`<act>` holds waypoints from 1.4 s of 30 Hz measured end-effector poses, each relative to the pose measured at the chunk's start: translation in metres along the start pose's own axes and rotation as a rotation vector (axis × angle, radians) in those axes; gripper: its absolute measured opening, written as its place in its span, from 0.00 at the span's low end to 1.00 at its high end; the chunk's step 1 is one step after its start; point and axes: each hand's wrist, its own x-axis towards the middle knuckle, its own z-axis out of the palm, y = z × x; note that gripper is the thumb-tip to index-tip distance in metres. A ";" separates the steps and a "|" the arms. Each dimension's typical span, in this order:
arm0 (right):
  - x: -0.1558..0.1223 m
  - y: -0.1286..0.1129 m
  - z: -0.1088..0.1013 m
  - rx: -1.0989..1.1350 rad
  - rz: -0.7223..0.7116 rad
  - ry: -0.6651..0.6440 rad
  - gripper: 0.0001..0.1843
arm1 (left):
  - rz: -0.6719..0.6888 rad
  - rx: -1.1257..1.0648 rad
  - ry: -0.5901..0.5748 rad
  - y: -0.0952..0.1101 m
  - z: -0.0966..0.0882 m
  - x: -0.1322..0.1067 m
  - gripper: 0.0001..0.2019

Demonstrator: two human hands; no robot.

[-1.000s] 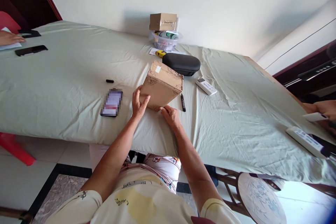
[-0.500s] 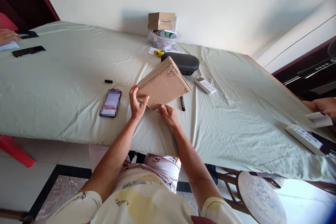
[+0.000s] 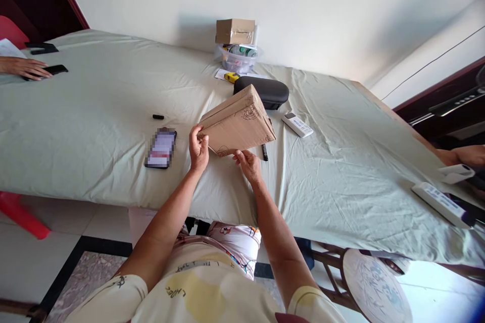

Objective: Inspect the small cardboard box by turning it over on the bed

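In the head view, a flat cardboard box (image 3: 238, 122) with small flower drawings on it is held tilted above the near part of a table covered in a pale green sheet (image 3: 94, 111). The box's near left corner is gripped by the left hand (image 3: 199, 149), with the thumb on the upper face and the fingers curled beneath. The near lower edge is touched by the right hand (image 3: 248, 164), whose fingers are loosely bent against the cardboard; how firmly it is closed cannot be told. Just left of the left hand, a phone (image 3: 161, 148) is laid flat on the sheet, and a small black cap (image 3: 158, 117) is seen beyond it. A black marker (image 3: 264, 152) lies partly hidden under the box's right side, with a white remote (image 3: 297, 124) near it. Behind the box, a black case (image 3: 265, 92), a clear tub (image 3: 238, 58) and a smaller carton (image 3: 235, 31) are set near the wall. Other persons' hands are seen at the far left (image 3: 26, 66) and far right (image 3: 468, 155) edges.
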 end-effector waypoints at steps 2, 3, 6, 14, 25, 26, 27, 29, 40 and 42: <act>0.002 0.002 -0.004 0.054 -0.007 0.071 0.40 | 0.006 0.014 0.010 0.001 -0.001 0.001 0.33; 0.003 0.003 -0.007 0.092 -0.014 0.120 0.37 | 0.009 0.020 0.013 0.001 -0.001 0.001 0.32; 0.007 0.008 -0.014 0.208 -0.046 0.311 0.31 | 0.026 0.021 0.017 0.002 -0.003 0.003 0.31; 0.012 0.017 -0.026 0.185 -0.076 0.539 0.30 | 0.062 -0.018 0.012 0.003 -0.003 0.005 0.29; 0.011 0.022 -0.016 0.208 0.040 0.376 0.25 | -0.046 -0.046 0.003 -0.018 -0.003 0.008 0.42; 0.012 0.025 -0.017 0.173 0.074 0.349 0.24 | -0.055 -0.032 -0.004 -0.021 -0.002 0.007 0.42; 0.012 0.027 -0.018 0.113 0.106 0.313 0.22 | -0.063 -0.015 -0.007 -0.025 -0.001 0.005 0.42; 0.013 0.032 -0.019 -0.055 0.141 0.227 0.16 | -0.078 0.018 0.001 -0.031 0.000 0.003 0.42; 0.012 0.026 -0.023 -0.343 0.098 0.180 0.10 | -0.130 0.080 -0.012 -0.033 -0.007 0.006 0.35; 0.012 0.024 -0.024 -0.365 0.103 0.186 0.10 | -0.127 0.086 -0.011 -0.032 -0.007 0.005 0.33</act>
